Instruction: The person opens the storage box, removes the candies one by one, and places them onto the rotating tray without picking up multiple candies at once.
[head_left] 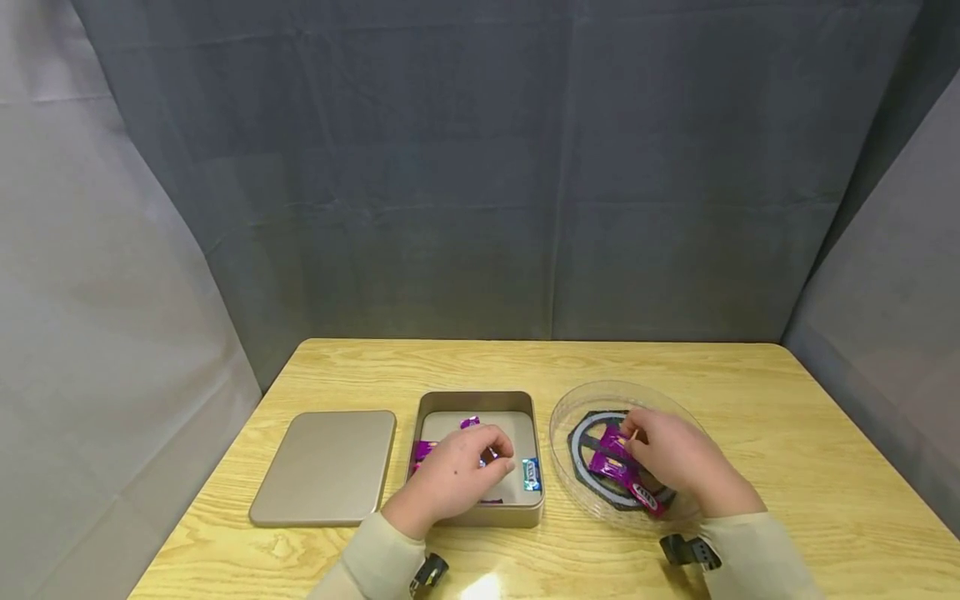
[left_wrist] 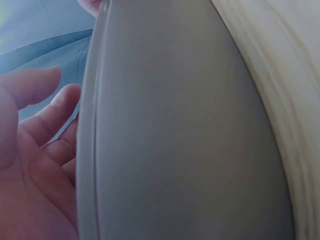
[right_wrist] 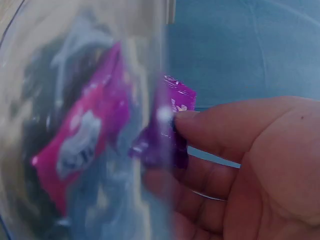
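My right hand [head_left: 678, 454] reaches into a round clear plastic dish [head_left: 555, 442]. Its thumb and fingers pinch a purple-wrapped candy [right_wrist: 182, 97]. Another purple candy [head_left: 611, 467] and a pink-wrapped one [head_left: 647, 497] lie in the dish below. My left hand [head_left: 459, 471] hovers over a square metal tin [head_left: 491, 517], fingers loosely bent and thumb apart from them, with nothing held. Inside the tin are several purple candies, one [head_left: 469, 422] near the far wall, and a blue candy [head_left: 532, 473] by the right wall. The left hand hides part of the contents.
The tin's flat square lid [head_left: 326, 467] lies on the wooden table [head_left: 465, 367] to the left of the tin. A dark curtain [head_left: 420, 183] hangs behind the table, with pale cloth [head_left: 97, 333] on both sides. Each wrist bears a black strap.
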